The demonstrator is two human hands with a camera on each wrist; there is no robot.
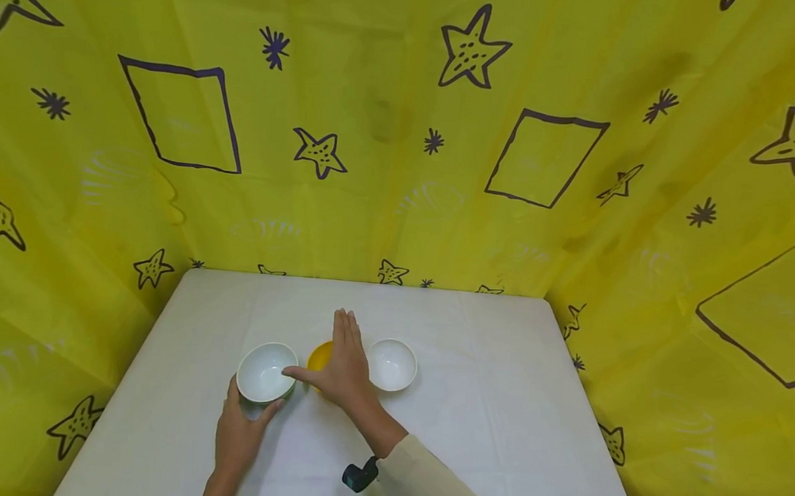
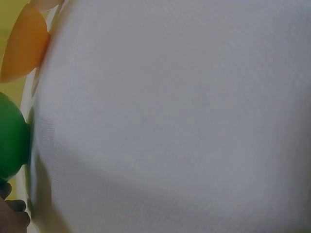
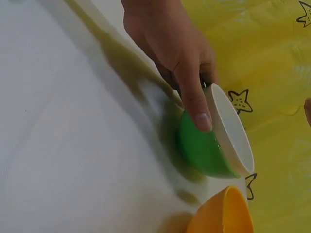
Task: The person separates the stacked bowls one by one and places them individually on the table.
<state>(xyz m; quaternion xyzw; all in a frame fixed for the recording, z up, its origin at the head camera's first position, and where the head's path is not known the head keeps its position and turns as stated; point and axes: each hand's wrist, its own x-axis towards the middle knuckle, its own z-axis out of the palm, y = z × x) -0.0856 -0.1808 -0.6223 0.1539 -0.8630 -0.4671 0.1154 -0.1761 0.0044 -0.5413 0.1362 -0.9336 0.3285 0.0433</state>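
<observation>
A bowl, green outside and white inside (image 1: 267,372), stands left of centre on the white table (image 1: 483,429). My left hand (image 1: 252,406) grips its near side; in the right wrist view the thumb (image 3: 197,107) presses the green wall (image 3: 204,150) and the fingers curl behind the rim. An orange-yellow bowl (image 1: 318,355) sits just right of it, half hidden under my right hand (image 1: 343,356), which hovers flat with straight fingers. A white bowl (image 1: 392,364) stands to the right of that hand. The left wrist view shows the edges of the green bowl (image 2: 12,136) and the orange bowl (image 2: 24,43).
Yellow cloth printed with stars and squares (image 1: 403,130) walls the table at the back and both sides. A black wrist camera (image 1: 359,474) sits on my right sleeve. White tablecloth (image 2: 170,121) spreads wide around the bowls.
</observation>
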